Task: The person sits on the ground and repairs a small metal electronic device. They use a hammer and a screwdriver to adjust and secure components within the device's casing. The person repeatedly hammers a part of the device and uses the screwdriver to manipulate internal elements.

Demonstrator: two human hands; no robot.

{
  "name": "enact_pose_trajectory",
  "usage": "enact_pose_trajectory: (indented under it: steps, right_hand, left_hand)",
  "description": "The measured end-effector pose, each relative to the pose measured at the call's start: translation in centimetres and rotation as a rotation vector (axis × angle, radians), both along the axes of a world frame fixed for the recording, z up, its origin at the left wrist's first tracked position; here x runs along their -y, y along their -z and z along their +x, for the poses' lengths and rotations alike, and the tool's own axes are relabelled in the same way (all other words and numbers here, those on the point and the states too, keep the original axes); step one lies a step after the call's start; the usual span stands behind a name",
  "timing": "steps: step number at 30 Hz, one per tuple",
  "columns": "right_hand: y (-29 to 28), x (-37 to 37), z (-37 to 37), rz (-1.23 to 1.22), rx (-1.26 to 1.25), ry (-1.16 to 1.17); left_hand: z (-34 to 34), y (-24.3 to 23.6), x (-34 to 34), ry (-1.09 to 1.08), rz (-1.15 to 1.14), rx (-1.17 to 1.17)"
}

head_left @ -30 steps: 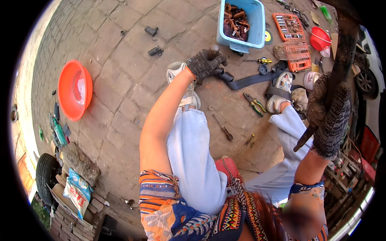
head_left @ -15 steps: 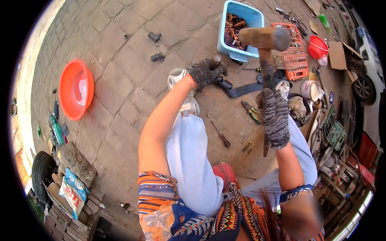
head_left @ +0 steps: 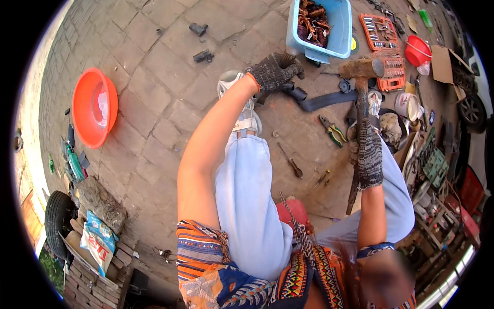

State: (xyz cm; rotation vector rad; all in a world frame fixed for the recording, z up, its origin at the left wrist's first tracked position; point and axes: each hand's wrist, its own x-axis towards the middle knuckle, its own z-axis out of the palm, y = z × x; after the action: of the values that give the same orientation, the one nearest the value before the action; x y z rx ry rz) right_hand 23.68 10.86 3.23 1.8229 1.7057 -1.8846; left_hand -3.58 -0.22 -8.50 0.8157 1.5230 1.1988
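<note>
In a dark knitted glove, my right hand [head_left: 366, 157] is closed round the long handle of a hammer [head_left: 362, 68]. The hammer's heavy, worn brown head is up and away from me, over the orange socket case. My left hand [head_left: 275, 73], gloved too, curls its fingers near my left shoe [head_left: 231, 85]; what lies inside them is hidden. Just beside it are a black cylindrical part [head_left: 296, 93] and a wide black strap [head_left: 325, 102] on the paving. Pliers with green-yellow handles [head_left: 333, 131] and a screwdriver [head_left: 292, 162] lie between my legs.
A blue bin [head_left: 329, 49] with copper-coloured coils stands ahead, next to an orange socket case [head_left: 379, 32]. A red bucket [head_left: 418, 50], white tub [head_left: 406, 106] and scrap lie right. An orange basin [head_left: 95, 108] is left; two black parts [head_left: 204, 55] lie ahead.
The hammer head has dropped lower and farther from me, with my right hand still round the handle. My left hand stays by the shoe. The whole view has shifted slightly.
</note>
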Motion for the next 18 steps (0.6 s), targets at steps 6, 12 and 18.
enact_pose_trajectory:
  steps: [6, 12, 18]
  right_hand:
    - [-0.6, 1.7, 2.7, -0.170, 0.079, 0.172]
    - [-3.1, -1.4, 5.2, -0.055, -0.137, 0.324]
    - [-8.3, -4.4, 5.3, 0.017, -0.850, 0.416]
  left_hand:
    - [3.1, 0.2, -4.6, 0.388, -0.043, -0.238]
    - [3.8, 2.9, -5.5, 0.381, -0.097, -0.084]
    - [4.4, 4.1, -5.3, 0.381, -0.076, -0.278]
